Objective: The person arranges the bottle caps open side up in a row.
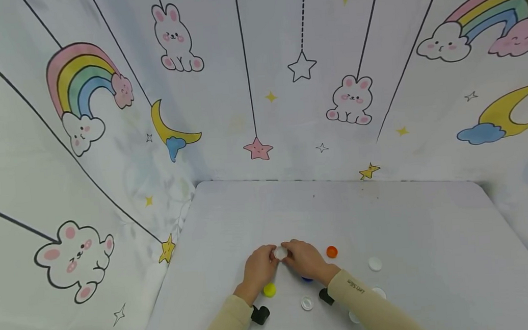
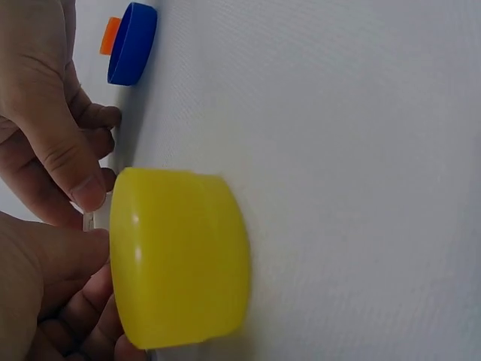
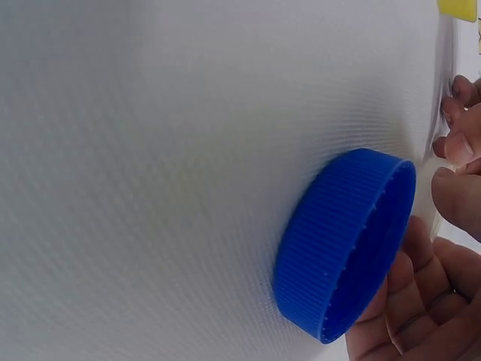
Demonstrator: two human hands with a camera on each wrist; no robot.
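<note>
In the head view my left hand (image 1: 260, 266) and right hand (image 1: 305, 258) meet over the table. Between them they pinch a small round white cap (image 1: 280, 253) by its opposite edges, thumbs and fingertips on it. Only a thin edge of the cap shows in the wrist views. A yellow cap (image 2: 180, 256) sits close beside the left hand and hides part of its fingers. Next to the right hand lies a blue ribbed cap (image 3: 338, 248), its hollow side facing the fingers. In the head view the right hand partly covers that blue cap.
An orange cap (image 1: 332, 252) lies right of the right hand. Farther right is a white cap (image 1: 374, 264), with others partly behind the right sleeve (image 1: 370, 300). A whitish ring-shaped cap (image 1: 307, 303) lies between the forearms. Printed cloth walls (image 1: 223, 111) border the white table (image 1: 415, 226).
</note>
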